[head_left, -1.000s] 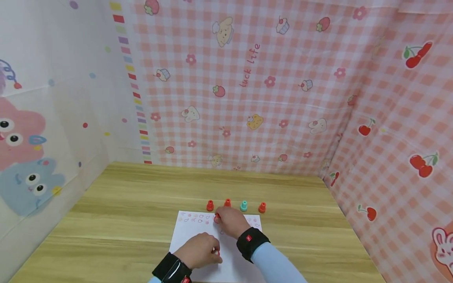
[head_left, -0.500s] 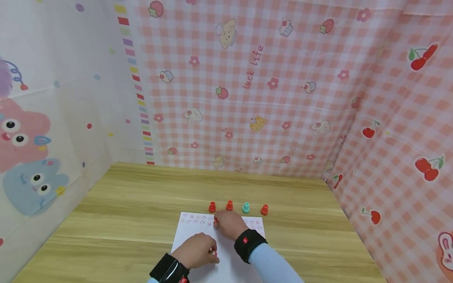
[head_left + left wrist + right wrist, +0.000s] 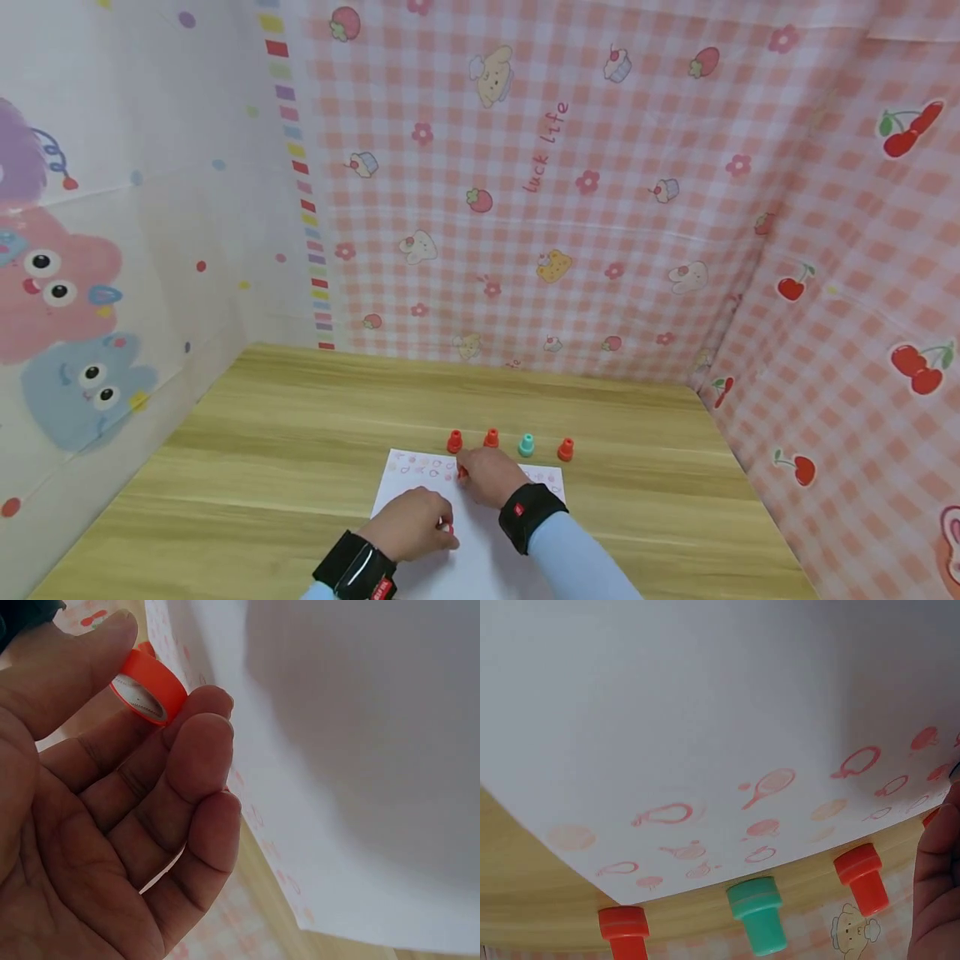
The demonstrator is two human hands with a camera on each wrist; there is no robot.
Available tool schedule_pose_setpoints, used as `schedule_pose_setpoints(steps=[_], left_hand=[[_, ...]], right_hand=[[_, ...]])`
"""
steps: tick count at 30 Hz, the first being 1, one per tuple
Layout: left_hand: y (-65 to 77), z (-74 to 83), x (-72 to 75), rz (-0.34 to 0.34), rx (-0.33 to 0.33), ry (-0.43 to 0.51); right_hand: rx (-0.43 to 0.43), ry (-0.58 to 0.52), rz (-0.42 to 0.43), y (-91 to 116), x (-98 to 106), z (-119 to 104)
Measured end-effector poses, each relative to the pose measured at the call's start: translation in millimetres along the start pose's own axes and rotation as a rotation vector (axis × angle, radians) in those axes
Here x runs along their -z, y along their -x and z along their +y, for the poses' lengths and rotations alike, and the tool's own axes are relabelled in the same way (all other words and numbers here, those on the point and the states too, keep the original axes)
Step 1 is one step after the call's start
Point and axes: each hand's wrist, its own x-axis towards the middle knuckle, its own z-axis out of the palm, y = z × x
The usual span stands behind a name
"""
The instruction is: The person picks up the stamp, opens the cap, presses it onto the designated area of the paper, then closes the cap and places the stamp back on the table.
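We see the left hand [image 3: 408,525] resting on the white paper sheet [image 3: 480,558], thumb and fingers pinching a small orange cap [image 3: 148,688]; the right hand [image 3: 486,475] sits at the sheet's far edge, fingers curled onto a red stamp [image 3: 462,472] set against the paper; beyond the sheet three more red stamps [image 3: 454,442] and a teal stamp [image 3: 527,445] stand in a row on the wooden table [image 3: 262,450]; the paper's far end carries faint red stamped marks [image 3: 769,786].
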Motion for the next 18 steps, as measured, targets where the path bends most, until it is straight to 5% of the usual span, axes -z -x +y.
schedule_pose_setpoints(steps=[18], left_hand=[[0.7, -16.6, 5.4, 0.025, 0.064, 0.022]], right_hand=[[-0.015, 0.058, -0.081, -4, 4, -4]])
